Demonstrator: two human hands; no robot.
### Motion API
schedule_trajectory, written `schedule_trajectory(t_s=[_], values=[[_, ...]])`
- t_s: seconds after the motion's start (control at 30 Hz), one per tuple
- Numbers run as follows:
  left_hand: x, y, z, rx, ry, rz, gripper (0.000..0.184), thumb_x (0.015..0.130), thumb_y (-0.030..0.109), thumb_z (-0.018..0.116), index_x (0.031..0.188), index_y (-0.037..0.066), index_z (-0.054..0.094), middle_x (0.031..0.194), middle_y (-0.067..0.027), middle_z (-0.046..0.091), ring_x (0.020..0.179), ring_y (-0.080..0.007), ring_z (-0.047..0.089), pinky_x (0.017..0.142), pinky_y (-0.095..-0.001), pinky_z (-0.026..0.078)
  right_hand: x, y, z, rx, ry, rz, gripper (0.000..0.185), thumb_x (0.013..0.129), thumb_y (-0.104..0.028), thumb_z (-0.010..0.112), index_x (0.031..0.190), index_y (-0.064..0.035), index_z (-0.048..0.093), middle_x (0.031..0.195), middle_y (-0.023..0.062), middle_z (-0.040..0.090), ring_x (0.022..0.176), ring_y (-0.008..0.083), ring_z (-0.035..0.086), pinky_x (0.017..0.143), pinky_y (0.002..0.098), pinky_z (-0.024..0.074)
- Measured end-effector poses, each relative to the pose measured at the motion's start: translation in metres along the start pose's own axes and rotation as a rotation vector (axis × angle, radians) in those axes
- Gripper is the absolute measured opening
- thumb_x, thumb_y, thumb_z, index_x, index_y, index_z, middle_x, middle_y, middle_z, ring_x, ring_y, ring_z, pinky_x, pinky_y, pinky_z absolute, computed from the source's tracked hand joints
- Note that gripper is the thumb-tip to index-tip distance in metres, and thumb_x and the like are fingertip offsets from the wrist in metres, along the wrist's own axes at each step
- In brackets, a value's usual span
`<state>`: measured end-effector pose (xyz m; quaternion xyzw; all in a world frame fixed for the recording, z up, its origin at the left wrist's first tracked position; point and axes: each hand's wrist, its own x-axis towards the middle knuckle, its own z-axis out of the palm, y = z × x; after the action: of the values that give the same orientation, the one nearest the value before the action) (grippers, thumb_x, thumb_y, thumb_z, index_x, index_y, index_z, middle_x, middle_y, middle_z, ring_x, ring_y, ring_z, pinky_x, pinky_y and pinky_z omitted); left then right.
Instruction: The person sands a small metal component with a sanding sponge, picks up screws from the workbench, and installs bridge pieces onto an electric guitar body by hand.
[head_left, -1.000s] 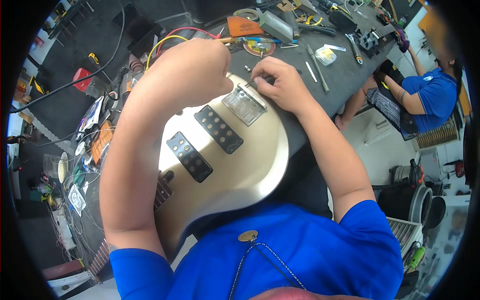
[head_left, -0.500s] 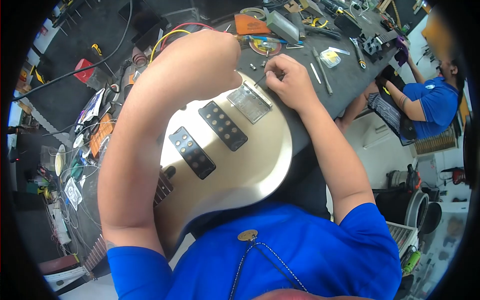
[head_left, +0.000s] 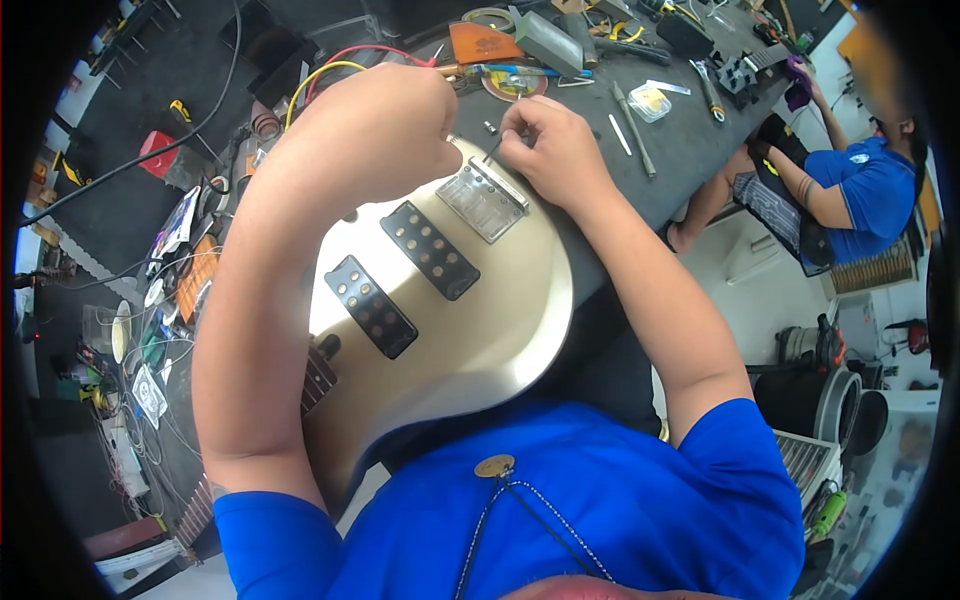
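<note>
A pale gold electric guitar (head_left: 500, 320) lies across my lap and the bench edge, with two black pickups (head_left: 431, 250) and a metal bridge (head_left: 484, 205). My right hand (head_left: 548, 150) is beside the bridge's far end, its fingers pinched on a thin dark rod (head_left: 491, 154) like a hex key. The rod's tip points down near the guitar's edge. My left hand (head_left: 415, 110) is curled over the far side of the body, wrist bent. Its fingertips are hidden beneath it, so what they hold does not show. A small metal piece (head_left: 490, 127) lies just beyond the hands.
On the dark bench (head_left: 600, 170) are a grey-green block (head_left: 552, 45), an orange piece (head_left: 485, 43), a file-like tool (head_left: 634, 130), a small clear box (head_left: 650, 102) and a wrench (head_left: 708, 92). Cables and clutter lie left. A person in a blue shirt (head_left: 850, 190) sits right.
The guitar, bench and both hands appear slightly further left and the view has shifted a little. My right hand still pinches the thin rod at the bridge.
</note>
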<state>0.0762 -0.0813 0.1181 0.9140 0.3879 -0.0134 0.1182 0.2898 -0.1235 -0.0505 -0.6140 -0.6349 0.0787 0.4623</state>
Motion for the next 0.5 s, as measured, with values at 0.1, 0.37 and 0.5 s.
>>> schedule_trajectory(t_s=[0.1, 0.37, 0.5], values=[[0.002, -0.001, 0.0, -0.01, -0.008, -0.012, 0.011, 0.084, 0.008, 0.072, 0.084, -0.003, 0.074, 0.072, -0.017, 0.076, 0.07, -0.0259, 0.081, 0.068, -0.0414, 0.064, 0.003, 0.002, 0.002, -0.054, -0.024, -0.067, 0.01, 0.092, -0.011, 0.075, 0.098, -0.0027, 0.073, 0.093, 0.008, 0.07, 0.08, 0.0206, 0.066, 0.076, 0.0353, 0.0551], [0.002, -0.007, -0.005, 0.038, 0.014, 0.007, 0.015, 0.082, 0.009, 0.072, 0.083, -0.005, 0.074, 0.074, -0.0193, 0.075, 0.071, -0.0298, 0.08, 0.07, -0.0423, 0.062, -0.001, -0.003, -0.011, 0.201, -0.181, 0.076, 0.011, 0.094, -0.011, 0.074, 0.099, -0.0027, 0.078, 0.102, 0.0031, 0.075, 0.089, 0.0149, 0.068, 0.083, 0.0336, 0.0556], [0.003, -0.011, -0.001, 0.029, 0.006, 0.006, 0.015, 0.082, 0.009, 0.072, 0.085, -0.005, 0.075, 0.074, -0.0189, 0.075, 0.07, -0.0307, 0.078, 0.07, -0.043, 0.062, -0.009, -0.012, -0.015, 0.27, -0.261, -0.042, 0.02, 0.091, -0.009, 0.072, 0.104, -0.0021, 0.085, 0.113, 0.0075, 0.077, 0.102, 0.0208, 0.073, 0.094, 0.0361, 0.0575]])
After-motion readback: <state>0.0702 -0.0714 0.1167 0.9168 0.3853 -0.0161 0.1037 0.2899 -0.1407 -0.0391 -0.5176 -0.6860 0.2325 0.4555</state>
